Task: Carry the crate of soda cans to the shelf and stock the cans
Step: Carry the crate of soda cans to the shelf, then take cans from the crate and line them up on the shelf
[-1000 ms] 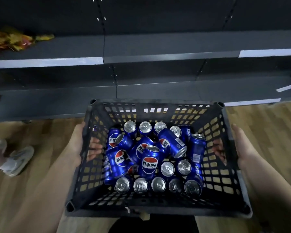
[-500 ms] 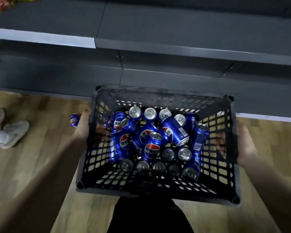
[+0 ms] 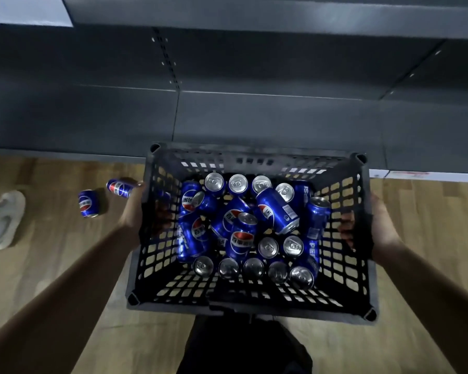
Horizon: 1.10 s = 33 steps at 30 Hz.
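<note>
The left hand (image 3: 133, 210) and right hand (image 3: 382, 225), fingers curled through its side walls, held the black crate (image 3: 254, 310) before the bare shelf (image 3: 254, 117), its Pepsi cans (image 3: 241, 233) not yet stocked.

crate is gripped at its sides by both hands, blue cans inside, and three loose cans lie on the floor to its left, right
Not quite. The head view shows two loose cans, not three, on the floor left of the crate. The rest holds: the left hand and right hand grip its sides, with blue cans inside.
</note>
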Each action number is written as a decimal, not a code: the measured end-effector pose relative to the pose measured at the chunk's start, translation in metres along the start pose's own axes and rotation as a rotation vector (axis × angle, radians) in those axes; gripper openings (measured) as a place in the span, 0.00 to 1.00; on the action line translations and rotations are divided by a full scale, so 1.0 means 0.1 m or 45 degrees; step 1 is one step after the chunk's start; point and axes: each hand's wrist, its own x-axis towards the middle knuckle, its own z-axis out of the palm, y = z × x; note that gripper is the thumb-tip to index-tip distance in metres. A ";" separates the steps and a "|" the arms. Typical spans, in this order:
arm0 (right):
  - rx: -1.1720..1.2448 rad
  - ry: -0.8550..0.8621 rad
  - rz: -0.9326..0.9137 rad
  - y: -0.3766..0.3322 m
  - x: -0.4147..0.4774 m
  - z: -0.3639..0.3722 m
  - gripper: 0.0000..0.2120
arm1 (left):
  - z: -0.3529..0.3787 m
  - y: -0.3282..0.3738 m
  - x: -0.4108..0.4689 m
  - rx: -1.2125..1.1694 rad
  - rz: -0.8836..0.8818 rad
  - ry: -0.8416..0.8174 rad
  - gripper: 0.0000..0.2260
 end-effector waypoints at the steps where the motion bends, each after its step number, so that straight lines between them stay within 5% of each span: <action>1: 0.003 -0.006 -0.003 0.06 0.16 0.00 0.33 | -0.03 -0.08 0.16 0.030 0.003 0.012 0.26; 16: -0.157 0.156 0.071 0.54 1.93 0.31 0.41 | -0.30 -0.82 1.86 0.031 -0.017 0.061 0.28; 33: -0.245 0.101 0.034 0.65 2.26 0.43 0.40 | -0.35 -0.96 2.21 0.046 -0.031 0.027 0.26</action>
